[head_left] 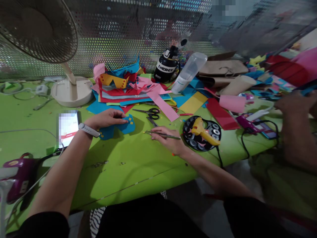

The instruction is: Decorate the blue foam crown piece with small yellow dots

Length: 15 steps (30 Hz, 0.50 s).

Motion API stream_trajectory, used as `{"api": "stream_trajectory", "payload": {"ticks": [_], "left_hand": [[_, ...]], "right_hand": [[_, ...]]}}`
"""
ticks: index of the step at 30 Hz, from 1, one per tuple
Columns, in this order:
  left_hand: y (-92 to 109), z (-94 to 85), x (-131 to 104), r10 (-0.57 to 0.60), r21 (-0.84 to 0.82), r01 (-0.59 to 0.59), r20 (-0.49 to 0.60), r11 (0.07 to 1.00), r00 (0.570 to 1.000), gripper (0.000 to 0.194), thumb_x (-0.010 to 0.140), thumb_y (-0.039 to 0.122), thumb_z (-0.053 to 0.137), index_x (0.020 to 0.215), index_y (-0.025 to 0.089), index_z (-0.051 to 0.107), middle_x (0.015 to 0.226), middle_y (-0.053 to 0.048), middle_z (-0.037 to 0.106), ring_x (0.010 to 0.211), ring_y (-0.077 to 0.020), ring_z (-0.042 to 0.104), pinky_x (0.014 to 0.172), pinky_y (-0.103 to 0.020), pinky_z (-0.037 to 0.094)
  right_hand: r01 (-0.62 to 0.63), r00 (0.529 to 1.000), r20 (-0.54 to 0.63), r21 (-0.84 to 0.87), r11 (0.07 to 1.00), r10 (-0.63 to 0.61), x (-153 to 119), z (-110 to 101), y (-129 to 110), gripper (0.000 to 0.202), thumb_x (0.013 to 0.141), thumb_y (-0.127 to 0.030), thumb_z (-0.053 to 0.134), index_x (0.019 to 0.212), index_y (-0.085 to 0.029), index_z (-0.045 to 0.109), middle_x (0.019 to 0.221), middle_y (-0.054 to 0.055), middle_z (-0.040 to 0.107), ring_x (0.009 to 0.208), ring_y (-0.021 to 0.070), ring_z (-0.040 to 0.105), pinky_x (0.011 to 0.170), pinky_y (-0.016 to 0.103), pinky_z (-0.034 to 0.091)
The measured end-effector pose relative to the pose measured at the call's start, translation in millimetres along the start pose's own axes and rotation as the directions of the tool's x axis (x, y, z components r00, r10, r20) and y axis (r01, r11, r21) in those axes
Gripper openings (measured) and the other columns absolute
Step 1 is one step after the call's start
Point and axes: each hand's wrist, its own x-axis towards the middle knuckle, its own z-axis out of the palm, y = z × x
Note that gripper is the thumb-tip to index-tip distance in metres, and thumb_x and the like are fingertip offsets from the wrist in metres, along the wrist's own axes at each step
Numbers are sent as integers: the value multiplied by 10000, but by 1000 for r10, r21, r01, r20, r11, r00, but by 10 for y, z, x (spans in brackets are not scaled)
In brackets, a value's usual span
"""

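My left hand [108, 118] grips a blue paper cutout [127, 128] with a zigzag edge between thumb and fingers. Small yellow paper squares [130, 119] are on the cutout near my fingertips. Metal tweezers [170, 135] are in my right hand [166, 139], closed around them. At their tip, pointing left toward the blue paper, is a tiny yellow bit [145, 132]. Black-handled scissors [154, 114] lie just beyond, and a second metal blade [151, 121] shows beside my right hand. Right of that hand, a yellow glue gun [204, 132] rests on a black round tray [187, 140].
A fan [71, 92] and a phone [68, 127] stand at left. Behind are stacked coloured papers [119, 97], a black bottle [166, 67] and a clear bottle [188, 74]. Cables cross the green table [119, 165]. Another person's arm [297, 132] is at right.
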Motion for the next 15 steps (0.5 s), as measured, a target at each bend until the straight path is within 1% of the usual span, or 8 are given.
{"api": "stream_trajectory", "payload": {"ticks": [5,7,9,13,15], "left_hand": [[5,-3,-3,-2,3,2,-1,1000,1000,384,728,514,753,941,197,717,955,-28,718,862,-160,612,789,-255,499],[1,-4,-3,-1,0,1,2,1000,1000,385,732,515,752,950,198,720,969,-32,719,871,-162,613,792,-255,500],[-5,-5,-1,1,3,-1,4,1000,1000,391,736,519,749,960,200,722,981,-33,719,878,-165,615,795,-257,501],[-20,-9,9,12,15,-12,8,1000,1000,409,737,527,743,972,192,721,987,-33,719,881,-169,622,800,-267,504],[-26,-11,12,20,23,-21,14,1000,1000,410,747,526,732,975,186,718,987,-33,720,882,-171,626,801,-273,506]], "right_hand": [[-2,1000,-21,37,999,3,5,-8,-1,267,842,-428,676,1023,-232,676,952,60,772,786,232,754,735,397,631],[-12,1000,-26,43,999,13,6,-12,4,272,842,-421,679,1036,-230,674,955,61,773,775,230,755,740,406,634],[-5,1000,-21,33,999,6,2,-14,8,273,849,-415,672,1051,-232,672,971,65,772,805,240,756,741,415,635],[82,997,-10,-22,996,-82,-13,-9,10,276,856,-389,673,1095,-252,671,1024,60,765,952,253,736,779,402,634],[161,987,-14,-90,983,-163,-23,-9,19,263,868,-375,667,1102,-254,676,1018,55,766,935,245,740,769,382,634]]}}
